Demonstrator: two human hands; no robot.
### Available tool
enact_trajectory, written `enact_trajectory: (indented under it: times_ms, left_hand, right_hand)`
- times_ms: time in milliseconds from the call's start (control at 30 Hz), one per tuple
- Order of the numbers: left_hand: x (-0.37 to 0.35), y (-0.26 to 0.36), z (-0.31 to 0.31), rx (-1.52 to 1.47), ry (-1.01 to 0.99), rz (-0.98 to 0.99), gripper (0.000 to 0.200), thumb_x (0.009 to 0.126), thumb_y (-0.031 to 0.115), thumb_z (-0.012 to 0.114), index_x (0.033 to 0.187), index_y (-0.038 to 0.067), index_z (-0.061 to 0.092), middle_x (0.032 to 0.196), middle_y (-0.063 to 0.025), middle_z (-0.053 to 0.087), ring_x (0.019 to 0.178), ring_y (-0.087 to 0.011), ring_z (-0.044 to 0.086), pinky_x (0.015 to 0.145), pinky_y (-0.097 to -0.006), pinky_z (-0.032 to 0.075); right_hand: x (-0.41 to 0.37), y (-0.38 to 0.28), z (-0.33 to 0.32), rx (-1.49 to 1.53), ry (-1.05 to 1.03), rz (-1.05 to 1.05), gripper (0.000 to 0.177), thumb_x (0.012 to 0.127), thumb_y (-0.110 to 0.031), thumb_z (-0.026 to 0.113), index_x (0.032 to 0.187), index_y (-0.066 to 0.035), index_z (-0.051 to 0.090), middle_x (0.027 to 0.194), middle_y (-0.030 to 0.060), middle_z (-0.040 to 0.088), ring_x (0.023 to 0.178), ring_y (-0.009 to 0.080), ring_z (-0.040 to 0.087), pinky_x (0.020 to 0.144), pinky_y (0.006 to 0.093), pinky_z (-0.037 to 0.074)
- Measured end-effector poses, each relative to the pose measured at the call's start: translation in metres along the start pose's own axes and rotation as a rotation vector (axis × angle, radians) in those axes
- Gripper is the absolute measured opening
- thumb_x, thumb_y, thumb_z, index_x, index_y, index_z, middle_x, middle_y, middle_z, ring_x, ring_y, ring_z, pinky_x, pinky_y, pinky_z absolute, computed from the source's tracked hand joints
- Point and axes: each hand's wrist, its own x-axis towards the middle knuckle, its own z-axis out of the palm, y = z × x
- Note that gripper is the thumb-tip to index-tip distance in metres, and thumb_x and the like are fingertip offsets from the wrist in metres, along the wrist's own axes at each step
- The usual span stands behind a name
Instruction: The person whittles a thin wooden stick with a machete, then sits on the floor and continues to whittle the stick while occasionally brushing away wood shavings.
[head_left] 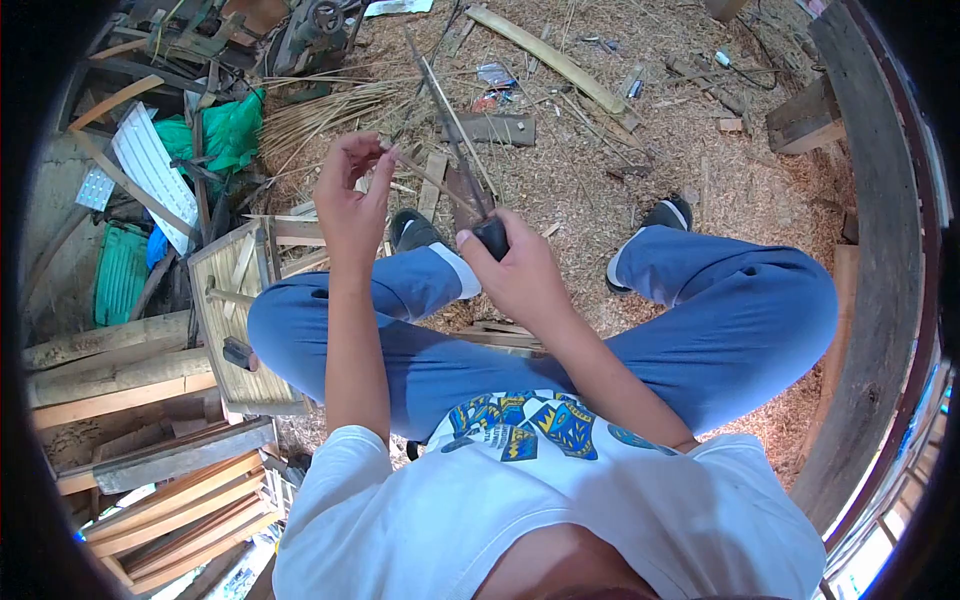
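Observation:
My right hand (520,270) is wrapped around the black handle of a long knife (452,125), whose narrow dark blade points up and away to the left. My left hand (352,190) is raised over the left shin, thumb and fingertips pinched on one end of a thin wooden stick (435,180). The stick slants down toward the right hand, its lower end close to the base of the blade. Beside the blade runs a pale thin strip (460,125). A dark flat board (466,198) shows on the ground under the knife.
Wood shavings (590,150) cover the ground between the shoes. A bundle of thin sticks (325,115) lies ahead left, near green plastic (228,135). A wooden box (225,300) stands by the left knee, and stacked boards (120,385) fill the left side. A thick beam (880,230) curves along the right.

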Motion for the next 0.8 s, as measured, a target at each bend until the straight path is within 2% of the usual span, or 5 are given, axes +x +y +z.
enact_trajectory:
  times_ms: [133,233,467,633,800]
  left_hand:
    - [-0.0007,-0.0011,-0.005,-0.003,-0.087,0.001,0.026,0.096,-0.003,0.077,0.12,0.001,0.066,0.106,-0.004,0.068,0.099,-0.0109,0.067,0.091,-0.027,0.056]
    - [0.0004,0.0005,-0.0029,0.036,-0.072,0.04,0.021,0.093,-0.001,0.079,0.112,0.0,0.069,0.1,-0.0066,0.072,0.092,-0.0127,0.07,0.086,-0.0289,0.058]
    - [-0.0025,-0.0016,-0.001,0.016,-0.075,0.013,0.02,0.093,0.001,0.08,0.111,0.0,0.07,0.097,-0.0059,0.071,0.089,-0.0128,0.07,0.084,-0.0281,0.058]
    - [0.0001,0.0015,-0.0025,0.065,-0.083,0.043,0.018,0.094,0.001,0.078,0.111,-0.001,0.071,0.098,-0.0066,0.071,0.09,-0.013,0.07,0.083,-0.0281,0.057]
    - [-0.0002,-0.0008,-0.0051,0.031,-0.134,0.013,0.018,0.097,-0.005,0.072,0.115,-0.002,0.068,0.107,-0.0061,0.07,0.1,-0.013,0.07,0.091,-0.0277,0.057]
  right_hand:
    - [-0.0049,-0.0005,0.001,0.002,-0.035,-0.042,0.044,0.093,-0.037,0.076,0.109,0.003,0.066,0.077,0.0224,0.069,0.07,0.0407,0.071,0.065,0.0466,0.053]
    - [-0.0057,-0.002,0.0001,0.023,-0.022,-0.077,0.044,0.092,-0.037,0.076,0.109,0.003,0.066,0.076,0.022,0.067,0.068,0.0407,0.069,0.064,0.0466,0.052]
    - [-0.0058,-0.0044,-0.0026,0.068,-0.05,-0.007,0.047,0.092,-0.037,0.076,0.113,0.005,0.066,0.081,0.0235,0.069,0.074,0.0401,0.071,0.068,0.0463,0.054]
    - [-0.0056,0.0004,0.0005,0.063,0.02,-0.083,0.043,0.092,-0.035,0.076,0.107,0.003,0.065,0.078,0.0226,0.068,0.071,0.0399,0.071,0.066,0.0465,0.053]
    - [-0.0051,-0.0048,-0.0044,0.053,-0.033,-0.048,0.04,0.092,-0.035,0.077,0.1,0.001,0.063,0.075,0.0226,0.068,0.069,0.0409,0.071,0.064,0.047,0.053]
